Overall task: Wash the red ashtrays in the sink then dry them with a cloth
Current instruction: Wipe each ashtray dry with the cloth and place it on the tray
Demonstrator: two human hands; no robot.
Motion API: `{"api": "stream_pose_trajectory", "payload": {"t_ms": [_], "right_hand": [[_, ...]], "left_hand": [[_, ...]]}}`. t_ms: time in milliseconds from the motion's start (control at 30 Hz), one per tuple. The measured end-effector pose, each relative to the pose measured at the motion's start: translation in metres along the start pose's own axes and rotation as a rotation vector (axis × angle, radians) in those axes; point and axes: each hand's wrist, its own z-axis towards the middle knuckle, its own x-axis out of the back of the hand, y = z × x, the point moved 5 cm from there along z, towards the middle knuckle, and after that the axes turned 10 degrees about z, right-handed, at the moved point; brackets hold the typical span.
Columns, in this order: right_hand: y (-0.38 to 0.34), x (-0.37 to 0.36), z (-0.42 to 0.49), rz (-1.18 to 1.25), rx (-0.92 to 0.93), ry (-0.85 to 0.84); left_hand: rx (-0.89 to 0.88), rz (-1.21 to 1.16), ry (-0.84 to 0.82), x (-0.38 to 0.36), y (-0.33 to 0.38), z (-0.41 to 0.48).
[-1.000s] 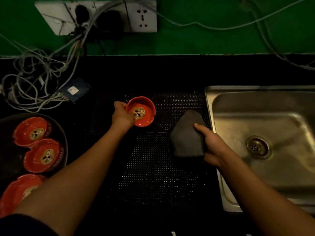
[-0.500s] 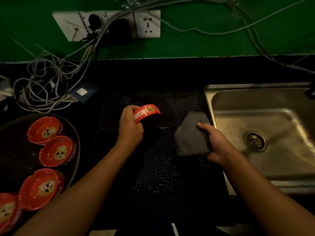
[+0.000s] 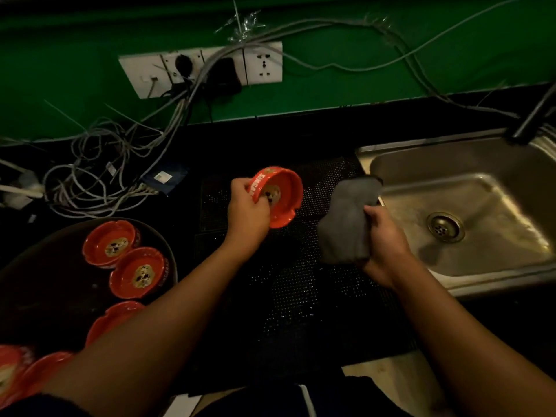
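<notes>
left hand (image 3: 248,212) clamped on red ashtray (image 3: 282,203), just rolled it from side-on to bowl facing cloth (image 3: 346,227), above mat (image 3: 301,284) left of sink (image 3: 481,191). right hand (image 3: 383,240) bunched round cloth; prob. inside wipe next.

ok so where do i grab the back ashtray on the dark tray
Probably its far-left rim, from above, thumb inside the bowl. The back ashtray sits upright and open, and a second ashtray crowds its near-right side, leaving the far-left wall free.
</notes>
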Motion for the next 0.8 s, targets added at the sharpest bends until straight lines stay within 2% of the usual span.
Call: {"api": "stream_pose_trajectory", "payload": {"t_ms": [100,167,267,333,467,633,767,800], "right_hand": [[-0.004,-0.029,-0.014,-0.378,0.221,-0.119],[-0.005,-0.053,-0.029,-0.715,0.369,-0.195],[-0.006,-0.080,-0.043,-1.294,0.643,-0.172],[0.000,-0.096,-0.051,-1.463,0.694,-0.184],[0.017,-0.114,-0.060,-1.631,0.724,-0.253],[0.044,-0.120,-0.060,-1.779,0.669,-0.354],[0.048,-0.110,-0.065,-1.823,0.322,-0.427],[0.048,-0.109,-0.066,-1.910,0.269,-0.440]], "left_hand": [[0.390,-0.315,-0.196,-0.007,-0.023,-0.013],[0.551,-0.502,-0.353,-0.010,-0.027,-0.026],[0.608,-0.668,-0.526,-0.007,-0.028,-0.042],[0.582,-0.737,-0.603,-0.003,-0.030,-0.046],[0.582,-0.878,-0.700,0.000,-0.032,-0.050],[0.570,-0.987,-0.775,0.002,-0.031,-0.050],[0.574,-0.977,-0.822,0.004,-0.036,-0.049],[0.579,-0.967,-0.845,0.003,-0.038,-0.049]]}}
